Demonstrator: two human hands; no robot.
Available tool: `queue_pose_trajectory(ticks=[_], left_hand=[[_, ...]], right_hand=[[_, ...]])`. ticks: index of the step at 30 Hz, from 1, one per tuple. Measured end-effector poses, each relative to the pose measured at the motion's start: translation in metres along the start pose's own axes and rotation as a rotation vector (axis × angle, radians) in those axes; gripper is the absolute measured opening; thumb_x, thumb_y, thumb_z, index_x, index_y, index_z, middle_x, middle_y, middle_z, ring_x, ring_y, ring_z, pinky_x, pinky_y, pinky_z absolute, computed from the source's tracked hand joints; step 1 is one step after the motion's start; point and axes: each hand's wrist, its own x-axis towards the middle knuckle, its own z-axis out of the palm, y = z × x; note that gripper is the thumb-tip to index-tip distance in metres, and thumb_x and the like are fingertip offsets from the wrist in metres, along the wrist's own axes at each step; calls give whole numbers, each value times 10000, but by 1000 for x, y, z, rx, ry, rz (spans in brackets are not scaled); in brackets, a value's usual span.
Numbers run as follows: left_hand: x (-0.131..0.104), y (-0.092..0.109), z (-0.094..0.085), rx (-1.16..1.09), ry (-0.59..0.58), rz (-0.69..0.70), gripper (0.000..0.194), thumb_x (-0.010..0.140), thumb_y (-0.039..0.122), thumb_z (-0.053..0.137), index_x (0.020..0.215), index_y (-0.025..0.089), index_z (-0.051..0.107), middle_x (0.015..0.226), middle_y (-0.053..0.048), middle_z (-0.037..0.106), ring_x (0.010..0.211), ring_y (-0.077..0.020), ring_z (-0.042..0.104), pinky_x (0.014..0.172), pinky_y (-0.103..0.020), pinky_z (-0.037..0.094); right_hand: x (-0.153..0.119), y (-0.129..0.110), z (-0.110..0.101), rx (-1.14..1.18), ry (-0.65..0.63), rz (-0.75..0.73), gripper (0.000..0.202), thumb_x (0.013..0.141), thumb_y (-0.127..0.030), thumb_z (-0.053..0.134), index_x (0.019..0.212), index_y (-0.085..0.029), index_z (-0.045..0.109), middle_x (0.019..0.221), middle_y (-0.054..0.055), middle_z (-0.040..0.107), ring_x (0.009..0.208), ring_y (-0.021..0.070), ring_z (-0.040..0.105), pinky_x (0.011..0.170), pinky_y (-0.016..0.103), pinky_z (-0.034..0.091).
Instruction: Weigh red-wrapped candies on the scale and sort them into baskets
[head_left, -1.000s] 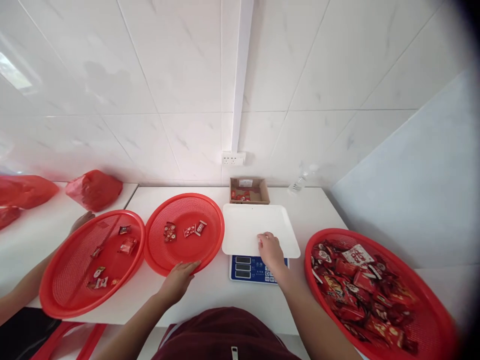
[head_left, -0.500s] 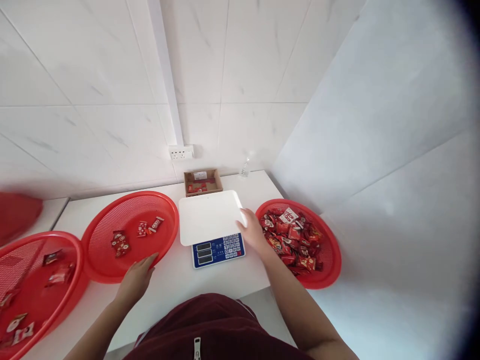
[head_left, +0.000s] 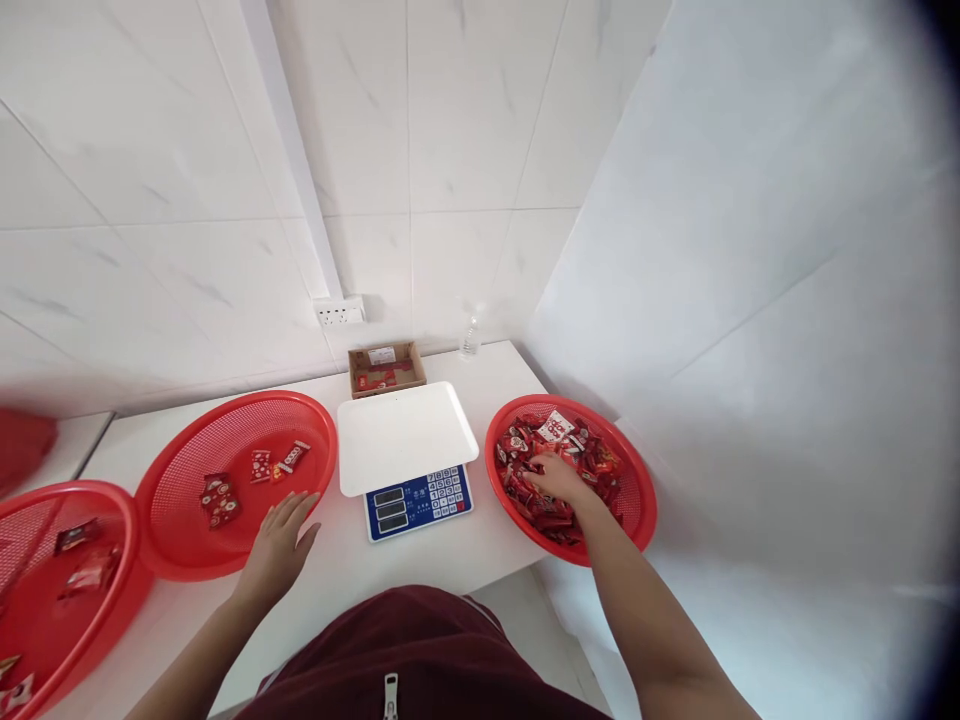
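Observation:
My right hand (head_left: 559,478) reaches into the right-hand red basket (head_left: 646,520), its fingers apart on a heap of red-wrapped sweets (head_left: 551,510); the fingertips are partly lost among the wrappers. My left hand (head_left: 279,545) is open and empty, fingers stretched, at the near rim of the middle red basket (head_left: 176,565). A few red packets (head_left: 219,500) lie scattered in that basket. Between my hands stands a scale with a blue keypad (head_left: 420,505) and a bare white pan (head_left: 405,435).
Another red basket (head_left: 127,560) with a few packets is at the far left. Behind the scale sits a small cardboard box (head_left: 386,370) holding red packets. A clear plastic bottle (head_left: 471,338) stands near the tiled wall, below and right of a socket (head_left: 339,311).
My right hand has left the edge of the scale pan and moved right into the sweets. My left hand stays by the middle basket, fingers more spread. The view has shifted slightly right.

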Motion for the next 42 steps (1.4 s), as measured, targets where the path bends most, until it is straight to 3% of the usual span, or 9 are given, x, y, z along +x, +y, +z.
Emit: queue_pose_trajectory(ticks=[4,7,12,22,27,31,33,36,42], left_hand=[[-2,12,0,-18,24,16,450,861,402,377,1188,153,560,1235,-147,587,1213,-307,479,1006,-505,374],[-9,17,1,-25,11,14,442,866,404,384,1181,155,569,1233,-144,589,1213,-306,482,1003,-506,381],[-19,23,4,-42,-34,23,414,868,391,402,1173,175,581,1203,-130,612,1167,-293,527,976,-491,421],[-24,26,7,-96,-47,30,353,865,364,427,1125,212,610,1169,-98,636,1120,-270,565,938,-453,470],[-27,23,8,-124,-59,26,346,864,358,428,1114,214,617,1162,-99,636,1102,-262,576,937,-450,474],[-21,23,6,-142,-54,34,341,863,348,427,1111,217,620,1161,-96,639,1137,-264,554,964,-461,453],[-14,26,3,-155,-46,32,336,865,341,429,1113,219,619,1164,-92,639,1165,-268,533,984,-471,433],[-3,34,-1,-170,-46,42,332,869,318,423,1116,210,617,1172,-94,634,1192,-274,509,1003,-483,411],[9,49,-4,-202,-84,101,321,865,265,441,1140,222,602,1199,-84,616,1197,-267,502,1010,-477,408]], right_hand=[[28,-38,22,-62,-37,109,757,730,-410,594,1411,-254,302,1491,143,231,1313,328,306,987,464,322],[41,-56,41,-183,-48,310,752,763,-460,538,1429,-319,220,1515,165,99,1300,408,283,912,610,309],[45,-55,51,-165,121,287,515,808,-382,489,1308,-277,433,1396,187,297,1066,312,534,863,517,374],[47,-26,25,157,235,131,227,736,-245,536,936,-202,635,950,82,665,882,225,622,812,340,448],[38,-11,7,484,446,157,306,696,-334,552,955,-186,625,910,53,706,817,203,656,747,301,506],[26,-16,-17,1007,549,344,359,588,-376,673,877,-170,622,760,39,706,708,225,670,639,331,549],[22,-28,-30,1222,494,402,344,566,-374,707,839,-186,612,700,32,697,670,232,670,591,341,560],[21,-58,-41,1374,366,323,308,590,-359,712,833,-208,600,709,35,701,653,225,673,560,330,564],[38,-155,-13,1178,130,1,326,616,-380,715,849,-187,594,670,6,666,571,179,641,542,303,542]])
